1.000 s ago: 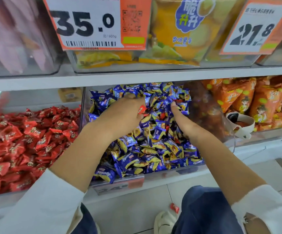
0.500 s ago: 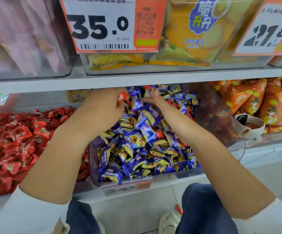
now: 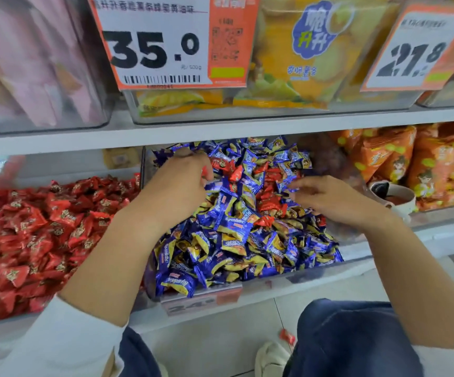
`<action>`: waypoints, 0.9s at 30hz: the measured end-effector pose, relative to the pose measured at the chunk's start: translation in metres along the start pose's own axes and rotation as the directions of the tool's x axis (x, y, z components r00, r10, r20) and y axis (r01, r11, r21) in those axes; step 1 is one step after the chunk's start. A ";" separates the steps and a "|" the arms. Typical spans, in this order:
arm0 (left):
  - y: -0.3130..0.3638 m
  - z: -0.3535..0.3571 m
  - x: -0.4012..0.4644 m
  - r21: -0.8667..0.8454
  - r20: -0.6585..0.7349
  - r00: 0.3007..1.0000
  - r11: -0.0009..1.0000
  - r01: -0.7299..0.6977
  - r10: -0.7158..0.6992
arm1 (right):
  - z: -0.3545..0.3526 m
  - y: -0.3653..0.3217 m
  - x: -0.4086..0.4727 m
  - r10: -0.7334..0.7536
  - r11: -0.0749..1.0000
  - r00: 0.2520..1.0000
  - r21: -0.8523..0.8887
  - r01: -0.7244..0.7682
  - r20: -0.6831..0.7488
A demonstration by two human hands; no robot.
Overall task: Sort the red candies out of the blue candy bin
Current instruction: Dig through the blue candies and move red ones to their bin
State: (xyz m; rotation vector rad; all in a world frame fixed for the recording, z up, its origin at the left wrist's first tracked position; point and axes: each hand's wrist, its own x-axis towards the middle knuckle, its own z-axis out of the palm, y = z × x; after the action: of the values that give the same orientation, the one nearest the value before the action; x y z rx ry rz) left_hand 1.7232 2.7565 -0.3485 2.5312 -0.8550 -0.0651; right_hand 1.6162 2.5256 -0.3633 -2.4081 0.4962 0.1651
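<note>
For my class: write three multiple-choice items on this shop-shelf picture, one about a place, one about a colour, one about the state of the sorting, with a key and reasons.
1. Where is the bin of red candies?
A. left of the blue candy bin
B. on the shelf above
C. on the floor

2. What colour is the border of the 35.0 price tag?
A. green
B. orange
C. black

3. How far is the sorting?
A. no red ones remain among the blue
B. red ones still lie among the blue
C. the blue bin is empty

Key: 1 A, it adjoins the blue candy bin. 2 B, its right side is orange. 3 B, stray red candies lie between the left hand and right hand.
</note>
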 end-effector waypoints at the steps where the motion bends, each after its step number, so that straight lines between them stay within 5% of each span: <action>1: 0.002 0.002 0.001 0.003 0.004 1.000 1.000 0.006 -0.006 | 0.001 0.001 0.000 0.007 1.000 1.000 -0.012 -0.007 0.002; 9: 0.017 0.014 0.002 -0.068 0.060 0.998 0.997 -0.027 0.031 | 0.031 -0.012 0.015 -0.046 0.999 0.987 -0.021 0.050 0.152; 15: 0.019 0.022 0.006 0.000 -0.035 0.999 1.000 -0.025 0.025 | 0.050 -0.019 0.020 -0.080 0.988 0.996 -0.127 0.085 0.039; 21: 0.007 0.011 0.025 0.084 -0.223 0.975 0.996 0.033 -0.013 | 0.041 -0.008 0.020 -0.069 0.979 0.997 0.188 0.076 -0.043; 27: 0.021 0.018 0.029 0.196 -0.024 0.994 0.976 -0.099 0.106 | 0.031 -0.008 0.017 -0.064 0.880 0.997 0.469 0.073 -0.036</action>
State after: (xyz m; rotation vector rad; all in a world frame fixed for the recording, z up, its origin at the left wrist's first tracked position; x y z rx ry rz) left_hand 1.7311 2.7170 -0.3524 2.6544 -1.0214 0.0993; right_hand 1.6355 2.5463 -0.3868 -1.9459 0.4035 -0.0130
